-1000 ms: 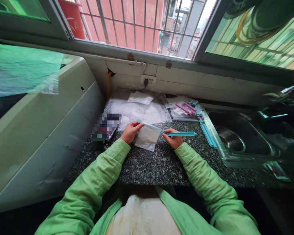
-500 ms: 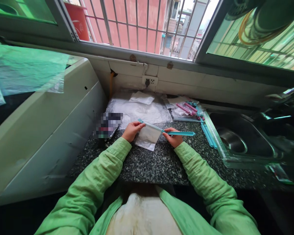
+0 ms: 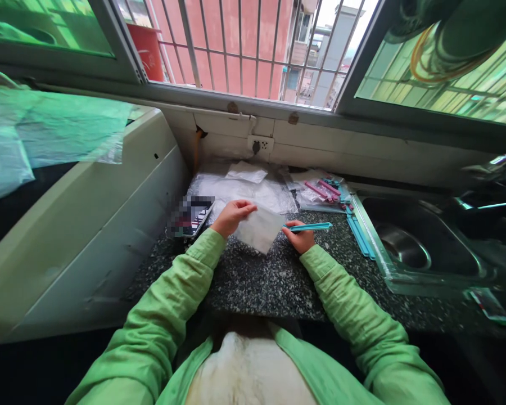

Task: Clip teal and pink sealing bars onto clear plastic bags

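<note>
My left hand (image 3: 233, 217) grips the top left corner of a small clear plastic bag (image 3: 259, 229) held just above the speckled dark counter (image 3: 274, 281). My right hand (image 3: 299, 237) holds a teal sealing clip (image 3: 310, 226) at the bag's right edge, the clip pointing right. The clip now sits off the bag's top edge. Both sleeves are light green.
Behind the hands lies a heap of clear plastic bags (image 3: 244, 188). Pink and teal clips (image 3: 326, 189) lie in a bag at the back right, more teal clips (image 3: 360, 233) beside a steel sink (image 3: 409, 247). A blurred phone (image 3: 189, 216) lies left; a white appliance (image 3: 80, 214) flanks the counter.
The teal clip has slid to the right off the bag's top edge. The left hand lifted the bag slightly. The view shifted a little to the left.
</note>
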